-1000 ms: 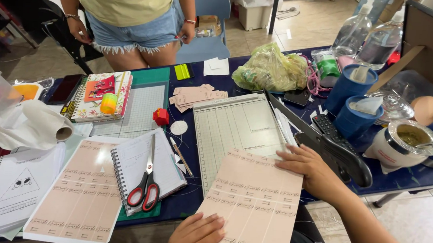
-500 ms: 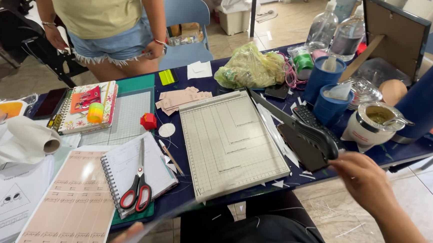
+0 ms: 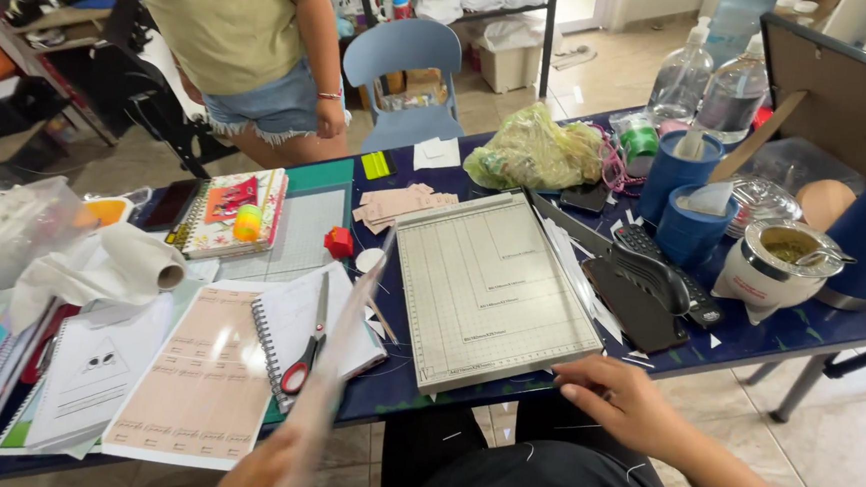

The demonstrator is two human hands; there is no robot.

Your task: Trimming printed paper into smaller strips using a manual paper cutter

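Pink sheet (image 3: 329, 388) gripped by left hand (image 3: 259, 474); right hand (image 3: 614, 400) open at paper cutter (image 3: 490, 287).

I see a dark blue table (image 3: 748, 338) carrying a paper trimmer (image 3: 490, 287), notebooks, red-handled scissors (image 3: 309, 341) and a paper-towel roll (image 3: 111, 274).

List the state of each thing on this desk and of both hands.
Grey gridded paper trimmer: flat, bed bare, blade arm down.
Pale pink printed sheet: lifted edge-on, held by left hand.
Right hand: empty, at the trimmer's near edge.
Red-handled scissors: closed, on spiral notebook.
Metal-rimmed white cup: filled with green herb.
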